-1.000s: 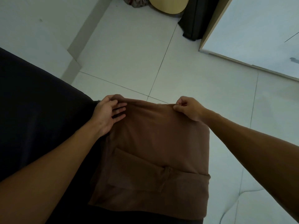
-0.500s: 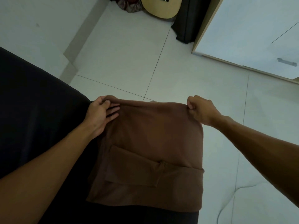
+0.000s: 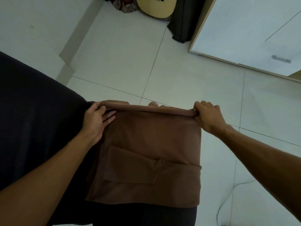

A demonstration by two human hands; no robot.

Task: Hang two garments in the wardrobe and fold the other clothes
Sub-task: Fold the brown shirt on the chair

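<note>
Brown garment (image 3: 151, 142) draped over the black bed edge (image 3: 32, 119); left hand (image 3: 96, 121) and right hand (image 3: 208, 116) fingers clamped on its far corners. Right grip now shifted outward, edge pulled taut, ready for the next fold.

Garment (image 3: 151, 144): spread between the two hands, far edge rolled at the fingers. Left hand (image 3: 96, 121) at its left corner, right hand (image 3: 207, 116) at its right. Bed (image 3: 32, 119): left of the left fingers. Beyond the fingertips: floor (image 3: 122, 54), guitar (image 3: 156, 7), wardrobe (image 3: 252, 30) far right.
</note>
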